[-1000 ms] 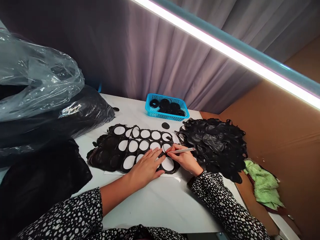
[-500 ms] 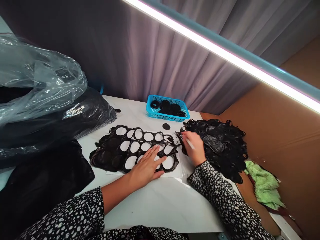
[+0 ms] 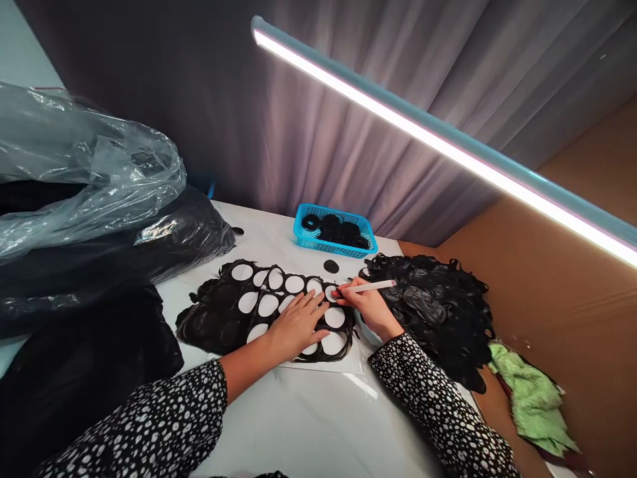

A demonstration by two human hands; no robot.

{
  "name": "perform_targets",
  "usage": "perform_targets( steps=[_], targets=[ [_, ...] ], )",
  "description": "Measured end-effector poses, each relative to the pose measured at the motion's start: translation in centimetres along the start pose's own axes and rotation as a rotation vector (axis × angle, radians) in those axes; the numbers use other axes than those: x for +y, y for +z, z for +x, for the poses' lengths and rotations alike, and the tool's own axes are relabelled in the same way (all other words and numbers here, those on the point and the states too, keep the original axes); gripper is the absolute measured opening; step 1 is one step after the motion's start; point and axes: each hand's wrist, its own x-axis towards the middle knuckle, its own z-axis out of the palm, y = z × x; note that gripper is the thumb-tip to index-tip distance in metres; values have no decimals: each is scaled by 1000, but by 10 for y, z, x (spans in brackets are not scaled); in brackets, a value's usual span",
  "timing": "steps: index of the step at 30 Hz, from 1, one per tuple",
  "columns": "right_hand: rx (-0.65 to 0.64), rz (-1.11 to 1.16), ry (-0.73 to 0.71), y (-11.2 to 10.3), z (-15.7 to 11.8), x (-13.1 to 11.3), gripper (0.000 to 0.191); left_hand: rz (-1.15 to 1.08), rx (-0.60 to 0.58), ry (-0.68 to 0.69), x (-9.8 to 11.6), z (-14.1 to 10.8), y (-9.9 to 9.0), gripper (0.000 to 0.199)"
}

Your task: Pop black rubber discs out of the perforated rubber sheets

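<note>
A black sheet [image 3: 212, 315] full of round holes lies on a white backing [image 3: 331, 366], which shows through the holes. My left hand [image 3: 297, 325] rests flat on the sheet's right half, fingers spread, hiding some of the holes. At the sheet's upper right corner, my right hand [image 3: 371, 307] is closed around a slim white pen-like stick [image 3: 378, 286]. The stick lies across the hand with one end pointing right. Its fingertips meet the edge of a hole; whether they also pinch the black material I cannot tell. A loose black disc [image 3: 331, 266] lies just beyond the sheet.
A blue basket [image 3: 334, 249] of black round pieces stands at the back. To the right is a heap of black scraps [image 3: 432, 312], with a green cloth [image 3: 537, 405] beyond it. Plastic bags [image 3: 114, 199] bulge on the left. A lit tube lamp [image 3: 423, 133] hangs above.
My right hand has moved left onto the sheet's corner, and the white stick now points right. Black strands at that corner no longer stretch toward the heap. My left hand still presses the sheet.
</note>
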Motion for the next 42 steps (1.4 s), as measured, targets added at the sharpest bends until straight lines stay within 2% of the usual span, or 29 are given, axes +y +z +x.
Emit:
perform_targets(
  steps=[2, 4, 7, 10, 20, 26, 29, 31, 34, 37, 39, 40, 42],
  targets=[
    [-67, -22, 15, 1, -1, 2, 37, 10, 1, -12, -2, -3, 5, 49],
    [-111, -136, -19, 0, -2, 3, 31, 22, 5, -21, -2, -6, 5, 51],
    [-151, -317, -95, -2, -4, 4, 26, 26, 0, -28, 1, -6, 3, 52],
    [-172, -394, -130, -1, -5, 4, 25, 16, -26, -38, 3, -5, 1, 53],
    [-123, -554, -249, 4, -7, 5, 20, -7, -68, -53, 6, -4, -3, 54],
    [-100, -992, -424, 15, -18, 16, 10, 12, -65, -58, 5, -5, -1, 53],
    [-104, -1179, -516, 18, -17, 17, 14, 9, -81, -61, 5, -5, -2, 53],
    [-6, -1219, -535, 8, -9, 14, 18, -1, -92, -69, 5, -5, -4, 53],
    [330, -1127, -506, -23, 12, 1, 18, -13, -103, -79, 4, -5, -5, 54],
    [649, -872, -449, -54, 28, -15, 17, -14, -106, -69, 3, -4, -7, 55],
    [693, -616, -366, -63, 32, -23, 21, -10, -103, -51, 3, -3, -11, 55],
    [654, -467, -306, -62, 33, -26, 24, -9, -96, -38, 4, -2, -14, 57],
    [495, -173, -161, -54, 31, -26, 30, -4, -57, -19, 4, -3, -22, 60]
  ],
)
